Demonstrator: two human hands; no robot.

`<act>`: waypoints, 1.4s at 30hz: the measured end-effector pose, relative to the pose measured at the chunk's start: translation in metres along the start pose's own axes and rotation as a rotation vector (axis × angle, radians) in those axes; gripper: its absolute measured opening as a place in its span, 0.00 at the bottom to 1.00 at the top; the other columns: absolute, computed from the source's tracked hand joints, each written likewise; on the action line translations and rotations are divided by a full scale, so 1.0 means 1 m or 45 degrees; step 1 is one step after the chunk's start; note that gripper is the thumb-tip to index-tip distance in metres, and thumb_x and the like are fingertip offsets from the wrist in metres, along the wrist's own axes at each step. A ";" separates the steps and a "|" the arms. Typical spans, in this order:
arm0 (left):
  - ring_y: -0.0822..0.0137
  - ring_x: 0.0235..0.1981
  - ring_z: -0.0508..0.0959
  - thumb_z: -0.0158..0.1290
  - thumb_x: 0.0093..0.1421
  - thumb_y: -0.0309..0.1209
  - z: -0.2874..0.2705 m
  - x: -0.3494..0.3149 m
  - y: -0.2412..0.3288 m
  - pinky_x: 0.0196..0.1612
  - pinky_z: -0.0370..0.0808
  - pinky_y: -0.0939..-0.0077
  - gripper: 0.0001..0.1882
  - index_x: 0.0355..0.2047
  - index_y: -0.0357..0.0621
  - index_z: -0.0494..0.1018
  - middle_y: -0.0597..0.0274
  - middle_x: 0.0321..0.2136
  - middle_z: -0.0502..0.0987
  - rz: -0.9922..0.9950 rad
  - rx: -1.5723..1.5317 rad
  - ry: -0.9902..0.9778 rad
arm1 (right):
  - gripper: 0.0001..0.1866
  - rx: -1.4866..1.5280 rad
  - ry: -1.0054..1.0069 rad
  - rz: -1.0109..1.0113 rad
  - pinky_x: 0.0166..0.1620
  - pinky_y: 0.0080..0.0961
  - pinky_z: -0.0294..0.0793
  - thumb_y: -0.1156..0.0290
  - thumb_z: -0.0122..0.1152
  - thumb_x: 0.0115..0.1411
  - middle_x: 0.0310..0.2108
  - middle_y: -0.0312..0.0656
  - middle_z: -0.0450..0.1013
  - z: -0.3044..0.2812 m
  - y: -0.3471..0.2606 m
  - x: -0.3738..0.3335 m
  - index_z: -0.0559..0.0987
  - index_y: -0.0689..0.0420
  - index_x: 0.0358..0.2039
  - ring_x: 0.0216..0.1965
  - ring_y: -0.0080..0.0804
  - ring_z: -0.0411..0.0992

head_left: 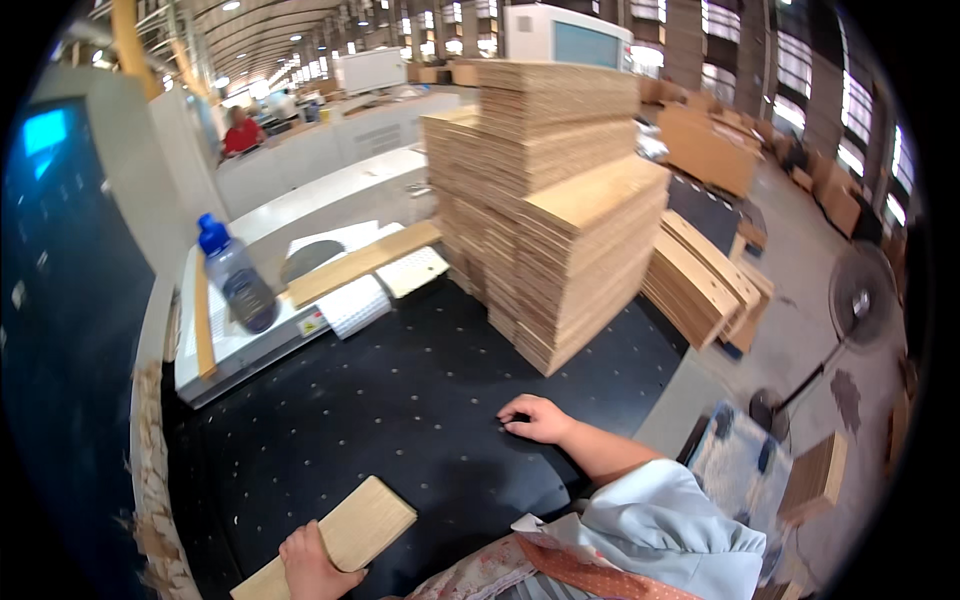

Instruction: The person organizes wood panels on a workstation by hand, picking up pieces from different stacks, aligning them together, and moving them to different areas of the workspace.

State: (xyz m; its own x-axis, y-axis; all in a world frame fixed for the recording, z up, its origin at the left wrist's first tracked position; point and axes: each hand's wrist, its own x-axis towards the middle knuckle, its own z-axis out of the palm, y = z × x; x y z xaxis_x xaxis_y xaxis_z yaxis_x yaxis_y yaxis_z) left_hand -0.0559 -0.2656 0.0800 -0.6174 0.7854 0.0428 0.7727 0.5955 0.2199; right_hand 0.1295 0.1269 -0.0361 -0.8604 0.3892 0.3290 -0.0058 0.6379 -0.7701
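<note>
In the lower left, my left hand (pixel 312 566) is wrapped over a short stack of light wooden boards (pixel 368 520), its thumb along the near side. The boards lie at a slant low over the black table (pixel 390 420), which is dotted with small pale studs or holes. My right hand (pixel 540 418) rests at the table's middle right, fingers loosely curled and nothing visible in them. Beyond it rises a tall, stepped pile of wooden boards (pixel 600 265), closer to the right hand than to the left.
A blue-capped bottle (pixel 240 280) stands on a white machine bed (pixel 225 360) at left, near a wooden strip (pixel 365 262) and white sheets (pixel 355 305). More boards (pixel 700 280) lie right of the pile. A standing fan (pixel 862 298) is at far right. A person in red (pixel 242 133) is far off.
</note>
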 end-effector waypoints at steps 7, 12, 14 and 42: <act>0.48 0.47 0.66 0.66 0.30 0.40 0.003 -0.005 -0.010 0.49 0.63 0.57 0.46 0.50 0.34 0.60 0.46 0.42 0.68 -0.029 -0.045 0.008 | 0.10 -0.163 0.166 0.096 0.41 0.27 0.70 0.71 0.62 0.45 0.28 0.38 0.74 0.017 -0.014 -0.007 0.78 0.55 0.31 0.35 0.34 0.71; 0.48 0.47 0.66 0.67 0.29 0.43 0.003 -0.002 -0.008 0.49 0.62 0.55 0.48 0.51 0.34 0.60 0.46 0.44 0.67 -0.067 -0.030 0.020 | 0.10 -0.205 0.240 0.080 0.39 0.28 0.69 0.71 0.61 0.43 0.26 0.38 0.74 0.021 -0.022 0.000 0.77 0.57 0.29 0.32 0.36 0.70; 0.48 0.47 0.66 0.66 0.29 0.42 0.003 -0.003 -0.011 0.50 0.62 0.56 0.48 0.51 0.35 0.60 0.46 0.44 0.67 -0.075 -0.023 -0.008 | 0.10 -0.211 0.237 0.108 0.40 0.28 0.69 0.71 0.61 0.43 0.26 0.38 0.74 0.023 -0.022 -0.001 0.77 0.57 0.29 0.32 0.35 0.70; 0.54 0.43 0.68 0.67 0.22 0.49 0.005 -0.004 -0.017 0.46 0.62 0.63 0.48 0.45 0.36 0.66 0.51 0.39 0.70 -0.026 0.060 0.023 | 0.12 0.715 -0.423 0.110 0.41 0.20 0.70 0.68 0.55 0.57 0.33 0.37 0.74 0.153 -0.071 0.075 0.75 0.59 0.40 0.36 0.21 0.71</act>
State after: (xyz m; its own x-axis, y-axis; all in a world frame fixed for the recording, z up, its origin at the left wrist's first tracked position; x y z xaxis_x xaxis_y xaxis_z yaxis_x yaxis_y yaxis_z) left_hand -0.0661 -0.2783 0.0713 -0.6354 0.7701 0.0560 0.7657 0.6191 0.1744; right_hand -0.0128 0.0091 -0.0403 -0.9808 0.1399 0.1361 -0.1172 0.1351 -0.9839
